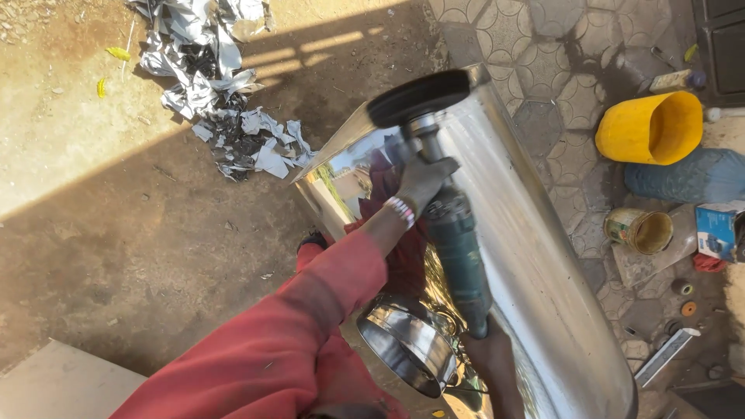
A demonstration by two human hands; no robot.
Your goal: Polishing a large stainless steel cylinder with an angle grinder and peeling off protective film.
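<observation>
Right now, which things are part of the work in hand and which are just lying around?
In use:
- grinder, black disc on the drum's rim
- steel drum
- left hand near the grinder's head
- right hand at its tail end

Lying about:
- yellow bucket
- open tin
- foil scraps
- blue box
- small discs on the paving

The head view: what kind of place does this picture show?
Probably an open-air metal workshop. A hand grips an angle grinder against a shiny steel drum; metal scraps lie on the dirt ground, with a yellow bucket nearby.
</observation>
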